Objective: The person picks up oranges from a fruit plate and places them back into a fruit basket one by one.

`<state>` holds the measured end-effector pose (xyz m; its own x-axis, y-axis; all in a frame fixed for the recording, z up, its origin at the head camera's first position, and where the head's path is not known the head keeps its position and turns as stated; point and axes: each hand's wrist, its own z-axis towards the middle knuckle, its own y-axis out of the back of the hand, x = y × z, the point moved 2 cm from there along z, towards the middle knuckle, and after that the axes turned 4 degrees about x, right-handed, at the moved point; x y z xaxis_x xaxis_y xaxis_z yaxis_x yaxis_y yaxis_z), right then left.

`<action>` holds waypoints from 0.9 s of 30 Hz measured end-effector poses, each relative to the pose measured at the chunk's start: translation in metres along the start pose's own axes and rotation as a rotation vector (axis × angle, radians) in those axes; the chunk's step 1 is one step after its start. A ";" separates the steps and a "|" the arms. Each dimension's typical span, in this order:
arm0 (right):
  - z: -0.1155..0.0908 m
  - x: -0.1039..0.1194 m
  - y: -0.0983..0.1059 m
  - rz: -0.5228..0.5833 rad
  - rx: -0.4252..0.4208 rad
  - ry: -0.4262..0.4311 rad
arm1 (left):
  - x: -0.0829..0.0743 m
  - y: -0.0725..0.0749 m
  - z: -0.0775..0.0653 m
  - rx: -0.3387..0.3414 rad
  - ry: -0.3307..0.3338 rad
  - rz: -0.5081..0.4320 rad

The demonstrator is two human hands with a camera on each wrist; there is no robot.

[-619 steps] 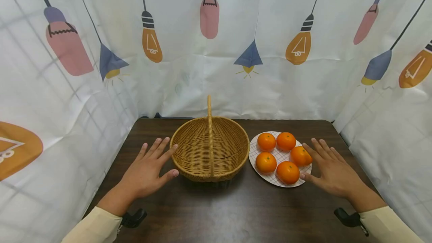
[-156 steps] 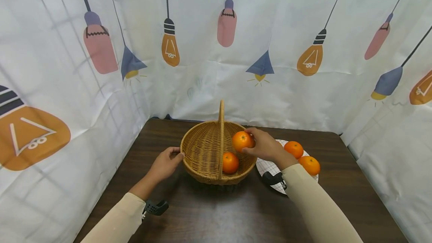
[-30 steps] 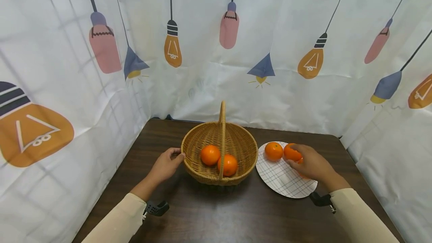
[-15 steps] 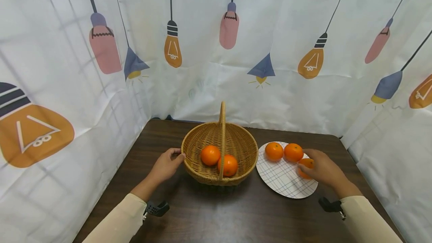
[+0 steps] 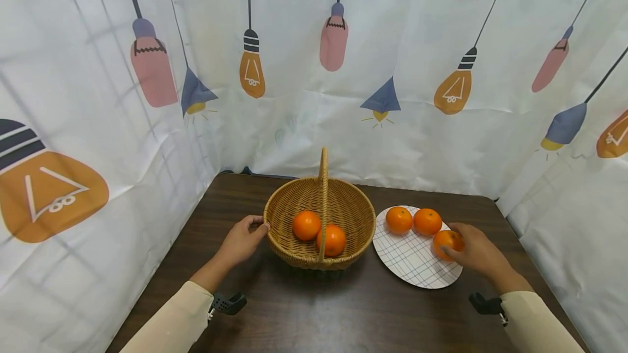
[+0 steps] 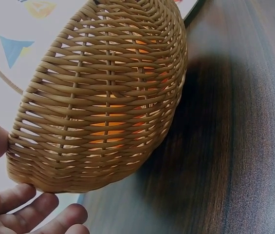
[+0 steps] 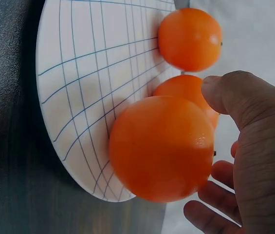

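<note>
A wicker basket point(image 5: 349, 200) with an arched handle stands mid-table, two oranges point(image 5: 306, 225) lying inside it. My left hand point(image 5: 242, 240) pinches its left rim; in the left wrist view the thumb lies on one side of the woven wall point(image 6: 93, 107) and the fingers on the other. To the right, a white checked plate point(image 5: 409, 260) bears three oranges. My right hand point(image 5: 478, 253) is at the nearest orange point(image 5: 444, 245), thumb and fingers spread around its right side. The right wrist view shows that orange point(image 7: 161, 148) large, with the thumb over it and the fingers loosely bent alongside.
All stands on a dark wooden table point(image 5: 314, 309). A white curtain point(image 5: 294, 119) printed with lamps encloses the back and sides. Two oranges point(image 5: 427, 221) sit side by side at the plate's far edge. Black camera mounts point(image 5: 228, 303) are worn on both wrists.
The second orange, held over the basket earlier, now lies inside. Over the last second my right hand has shifted right and nearer, from the far oranges to the near one. The left hand stays put.
</note>
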<state>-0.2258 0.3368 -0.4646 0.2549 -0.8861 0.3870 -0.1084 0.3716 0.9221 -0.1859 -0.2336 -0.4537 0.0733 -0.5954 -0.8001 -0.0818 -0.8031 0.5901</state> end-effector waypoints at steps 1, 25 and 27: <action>0.000 -0.001 -0.001 0.001 0.001 -0.004 | 0.000 0.000 0.000 -0.001 0.001 0.000; -0.007 -0.021 -0.014 0.020 0.051 -0.100 | 0.002 -0.001 0.002 -0.008 -0.001 -0.026; -0.006 -0.021 -0.015 0.023 0.055 -0.105 | 0.002 -0.001 0.002 -0.007 0.001 -0.028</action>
<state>-0.2235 0.3519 -0.4862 0.1499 -0.9027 0.4033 -0.1661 0.3791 0.9103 -0.1875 -0.2343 -0.4559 0.0759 -0.5731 -0.8160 -0.0728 -0.8193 0.5687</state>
